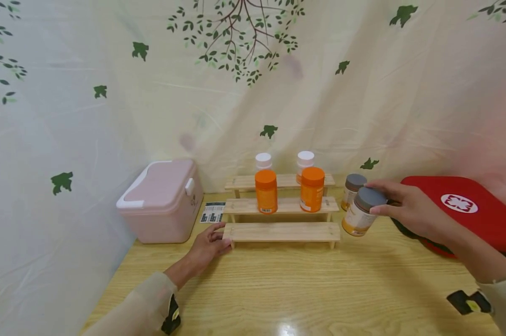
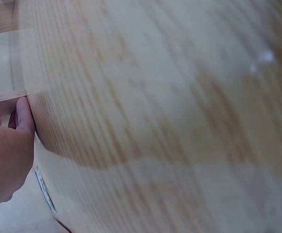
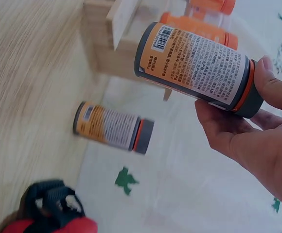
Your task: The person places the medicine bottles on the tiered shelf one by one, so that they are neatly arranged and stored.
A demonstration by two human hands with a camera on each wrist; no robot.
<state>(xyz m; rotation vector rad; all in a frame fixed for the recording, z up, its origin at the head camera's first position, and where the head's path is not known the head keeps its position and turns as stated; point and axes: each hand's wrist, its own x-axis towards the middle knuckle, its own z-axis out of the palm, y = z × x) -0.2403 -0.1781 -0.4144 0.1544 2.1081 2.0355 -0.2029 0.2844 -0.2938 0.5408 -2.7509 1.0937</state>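
Note:
My right hand (image 1: 412, 205) grips a grey-capped pill bottle (image 3: 192, 68) by its lid, held up in the air right of the wooden step rack (image 1: 282, 231). Its white and orange label faces the right wrist camera. A matching grey-capped bottle (image 3: 113, 127) stands on the table behind it. With thumb and fingers, my left hand (image 1: 208, 245) pinches the left end of the rack's lowest step, also seen in the left wrist view. Two orange bottles (image 1: 266, 192) stand on the middle step. On the top step are two white-capped bottles (image 1: 263, 161), partly hidden behind the orange ones.
A pink lidded box (image 1: 162, 200) stands left of the rack, with a printed card (image 1: 213, 212) between them. At the right lies a red first-aid case (image 1: 467, 205) with a white emblem. A leaf-patterned cloth (image 1: 219, 116) hangs behind the wooden table (image 1: 278, 289).

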